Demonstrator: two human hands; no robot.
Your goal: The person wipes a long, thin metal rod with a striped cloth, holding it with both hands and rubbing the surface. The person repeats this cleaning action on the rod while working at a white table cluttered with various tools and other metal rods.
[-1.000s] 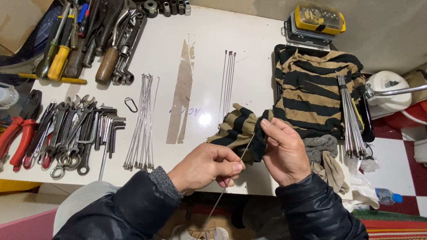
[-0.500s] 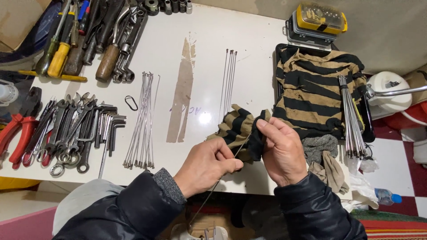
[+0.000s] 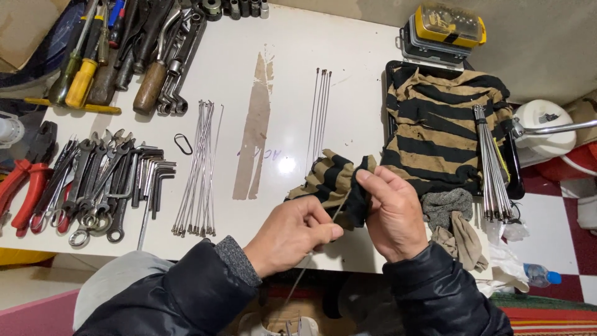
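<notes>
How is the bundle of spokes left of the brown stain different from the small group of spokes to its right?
The left bundle of spokes holds many rods, fanned loosely and crossing each other; the small group of spokes has only a few, lying nearly parallel. The left bundle sits beside the hex keys; the small group lies just above the striped cloth gripped by the right hand, near the left hand. Both are thin, silver metal rods on the white table.

white worktable (image 3: 373, 93), red-white checked floor (image 3: 559, 230)
</notes>
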